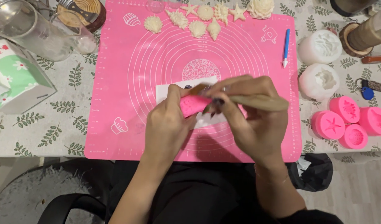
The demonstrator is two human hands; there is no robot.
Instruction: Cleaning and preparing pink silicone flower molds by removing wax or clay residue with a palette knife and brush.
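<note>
My left hand (167, 122) grips a small pink silicone mould (190, 105) above the middle of a pink silicone mat (111, 83). My right hand (250, 112) holds a wooden-handled tool (258, 102), whose handle points right and whose tip meets the mould. A white sheet of paper (165, 91) lies on the mat under both hands. Several cream shell and starfish castings (197, 28) sit in a row along the mat's far edge.
Several pink moulds (350, 122) and two white moulds (320, 62) stand to the right of the mat. A blue-handled tool (286, 46) lies on the mat's right side. A glass pitcher (31, 29) and a tissue box (16, 79) stand at the left.
</note>
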